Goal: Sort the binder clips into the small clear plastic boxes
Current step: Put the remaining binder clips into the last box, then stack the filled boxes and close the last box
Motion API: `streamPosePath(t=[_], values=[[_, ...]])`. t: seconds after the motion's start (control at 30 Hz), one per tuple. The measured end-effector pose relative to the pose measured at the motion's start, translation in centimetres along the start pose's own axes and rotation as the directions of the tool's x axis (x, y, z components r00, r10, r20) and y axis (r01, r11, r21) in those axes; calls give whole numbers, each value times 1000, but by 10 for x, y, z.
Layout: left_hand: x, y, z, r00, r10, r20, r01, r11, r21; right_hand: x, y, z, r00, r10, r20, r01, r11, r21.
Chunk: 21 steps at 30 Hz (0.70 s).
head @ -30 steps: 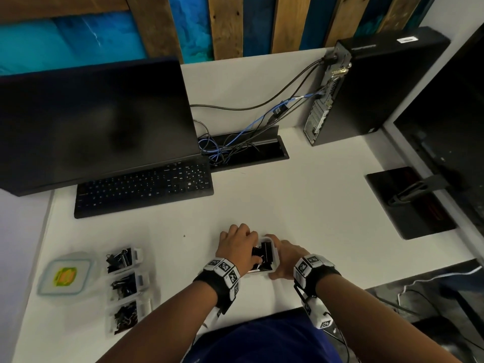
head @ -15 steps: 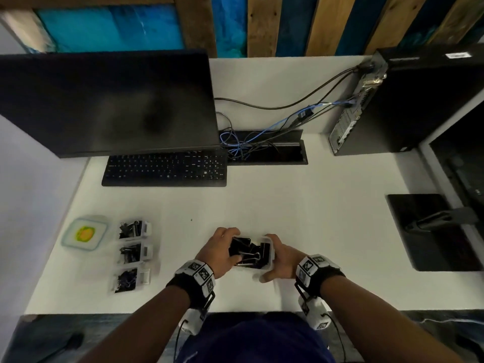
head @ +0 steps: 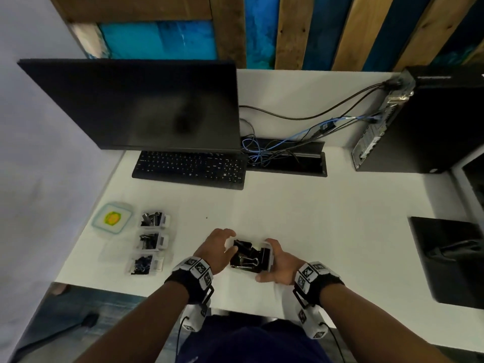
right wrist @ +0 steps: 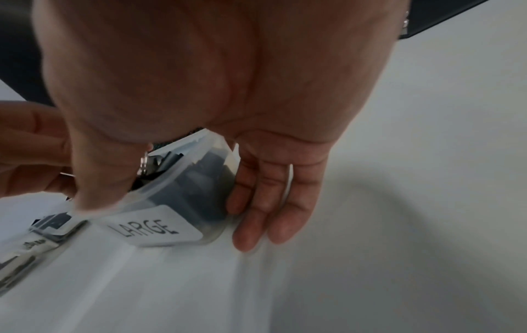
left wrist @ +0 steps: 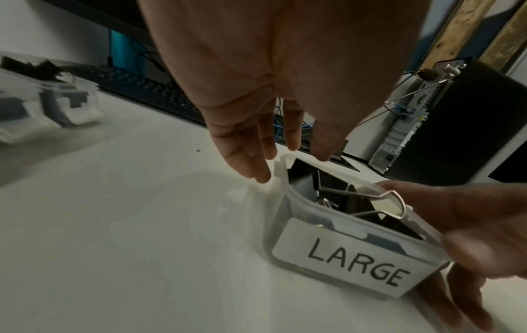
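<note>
Box labelled LARGE (left wrist: 342, 234) sits on the white desk (head: 314, 218), near edge, centre, its mouth up and label toward the person. Right hand (head: 281, 267) braces its right side, thumb on the rim and fingers (right wrist: 265, 202) straight against the wall, likely to steady it. Left hand (head: 218, 248) hovers at the left rim, fingers relaxed, holding nothing. Large binder clips (left wrist: 350, 202) lie jumbled; one wire handle pokes above the rim. The box's long axis runs left-right. Three filled boxes (head: 153, 242) wait far left.
</note>
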<state>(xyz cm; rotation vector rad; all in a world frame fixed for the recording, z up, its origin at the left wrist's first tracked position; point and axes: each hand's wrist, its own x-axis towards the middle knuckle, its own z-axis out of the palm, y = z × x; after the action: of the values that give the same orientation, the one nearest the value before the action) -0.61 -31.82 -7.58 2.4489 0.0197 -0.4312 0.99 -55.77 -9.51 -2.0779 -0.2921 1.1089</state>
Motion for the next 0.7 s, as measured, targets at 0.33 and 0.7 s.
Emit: streamPosePath(t=[0.33,0.7], values=[[-12,-70,-122,918,-88,-386,147,981,125,27,-30,8,998,-39,-50,32,992,-125],[-6,-204,-216,893,-390,-223,434,877,207,52,-79,32,985,81,-151,-103,984,-146]])
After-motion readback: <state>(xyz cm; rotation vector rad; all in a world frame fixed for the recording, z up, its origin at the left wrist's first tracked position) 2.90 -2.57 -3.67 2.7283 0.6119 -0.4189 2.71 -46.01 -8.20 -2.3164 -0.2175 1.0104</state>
